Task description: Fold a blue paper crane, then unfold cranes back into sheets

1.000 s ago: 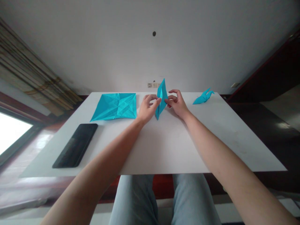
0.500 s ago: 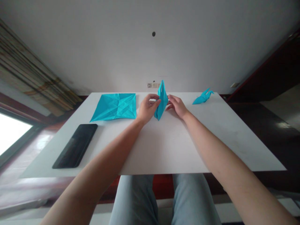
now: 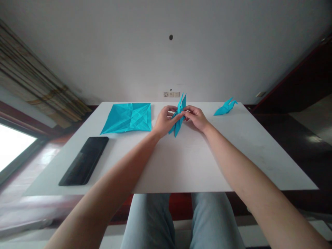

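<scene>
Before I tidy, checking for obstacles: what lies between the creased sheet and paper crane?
The head view shows the left hand, folded blue paper and right hand.

Hands: two, left hand [image 3: 165,122] and right hand [image 3: 195,118]. Folded paper [image 3: 177,130]: one, between them. Paper sheet [image 3: 127,117]: one, left of the left hand. Phone [image 3: 84,160]: one, nearer than that hand. Paper bird [image 3: 225,108]: one, right of the right hand. Wall sockets [image 3: 171,94]: three, beyond both.

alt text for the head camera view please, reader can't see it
The left hand and right hand hold a folded blue paper at a white table. A creased blue sheet and black phone lie left; a paper bird sits right.
</scene>
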A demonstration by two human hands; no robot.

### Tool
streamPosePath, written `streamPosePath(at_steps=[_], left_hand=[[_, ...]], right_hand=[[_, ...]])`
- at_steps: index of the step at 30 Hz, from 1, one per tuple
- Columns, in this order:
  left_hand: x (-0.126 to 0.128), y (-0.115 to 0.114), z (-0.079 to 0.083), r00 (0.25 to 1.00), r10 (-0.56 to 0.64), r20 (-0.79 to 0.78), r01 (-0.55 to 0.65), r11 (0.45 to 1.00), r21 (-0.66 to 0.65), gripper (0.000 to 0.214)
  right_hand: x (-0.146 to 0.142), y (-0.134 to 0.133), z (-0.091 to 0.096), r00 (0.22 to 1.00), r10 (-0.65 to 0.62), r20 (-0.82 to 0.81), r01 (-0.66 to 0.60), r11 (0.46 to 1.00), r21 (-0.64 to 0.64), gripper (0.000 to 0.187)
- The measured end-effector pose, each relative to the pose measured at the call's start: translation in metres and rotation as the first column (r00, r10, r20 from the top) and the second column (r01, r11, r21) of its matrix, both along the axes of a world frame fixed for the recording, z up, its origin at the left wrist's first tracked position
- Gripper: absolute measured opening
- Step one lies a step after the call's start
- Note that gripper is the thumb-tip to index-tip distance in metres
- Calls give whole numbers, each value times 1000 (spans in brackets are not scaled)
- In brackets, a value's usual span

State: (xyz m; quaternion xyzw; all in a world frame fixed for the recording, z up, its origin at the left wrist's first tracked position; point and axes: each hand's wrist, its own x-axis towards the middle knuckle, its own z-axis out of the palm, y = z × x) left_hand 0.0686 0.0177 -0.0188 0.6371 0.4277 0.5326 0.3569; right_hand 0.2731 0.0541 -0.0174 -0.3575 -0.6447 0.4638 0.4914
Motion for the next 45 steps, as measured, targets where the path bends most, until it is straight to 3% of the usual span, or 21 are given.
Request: streamPosePath(at_steps=[4, 11, 17, 21, 24, 27, 29, 33, 36, 39, 45], left_hand=[[0, -2, 2, 1000, 14, -7, -14, 1000, -17, 41], [-2, 1, 2, 993, 74, -89, -69, 996, 59, 22], [-3, 1, 6, 991, 130, -24, -131, 989, -63, 19], [-2, 1, 8, 983, 183, 24, -182, 982, -51, 20], [0, 2, 8, 990, 69, 122, -60, 995, -80, 20], [1, 3, 5, 978, -99, 182, 123, 984, -125, 36], [0, 5, 2, 974, -134, 183, 155, 983, -103, 32], [-1, 7, -3, 982, -107, 152, 112, 993, -23, 17], [-3, 5, -4, 997, -57, 54, 55, 998, 30, 21], [-3, 3, -5, 999, -13, -30, 16, 996, 92, 28], [-1, 2, -6, 999, 30, -25, -29, 999, 43, 33]], right_hand=[[0, 0, 0, 1000, 22, 6, -22, 1000, 13, 42], [-2, 0, -1, 1000, 13, 12, -13, 1000, -1, 50], [-2, 1, -1, 999, -39, -13, 38, 999, -16, 52], [-1, 3, -1, 998, -36, -50, 37, 999, 14, 50], [0, 5, -2, 996, -34, -79, 35, 999, 12, 53], [1, 6, -4, 997, -44, -65, 44, 999, 4, 47], [1, 7, -5, 997, -53, -64, 53, 999, 1, 43], [1, 5, -2, 996, -40, -76, 36, 998, -59, 35], [0, 1, 2, 995, 3, -99, -14, 994, -111, 43], [-2, -2, 4, 999, -3, -51, -1, 997, -80, 53], [-3, -1, 2, 998, -57, 9, 57, 998, -36, 40]])
